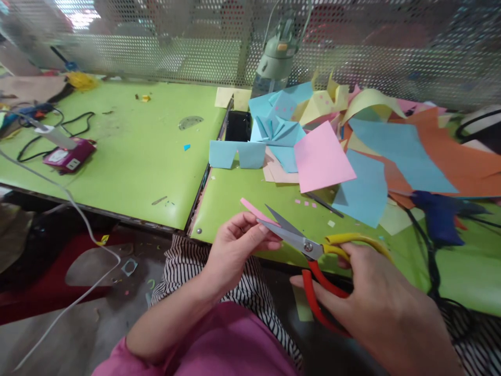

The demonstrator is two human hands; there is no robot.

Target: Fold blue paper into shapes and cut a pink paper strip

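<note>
Between the thumb and fingers of my left hand (238, 245) is a narrow pink paper strip (254, 210), its free end pointing up and to the left. My right hand (387, 303) grips a pair of scissors (309, 245) with one yellow and one red handle. The scissor blades are parted, and their tips reach the strip beside my left fingertips. Whether the blades touch the paper, I cannot tell. Several tiny pink paper squares (305, 202) lie on the green table (235, 193) just beyond the scissors.
Coloured paper sheets (364, 183) and a pink square sheet (324, 157) cover the right side. A blue glue gun (440, 216) with cables lies at far right. A water bottle (274, 60) stands by the perforated metal screen (176, 47). A purple power adapter (70, 156) sits left.
</note>
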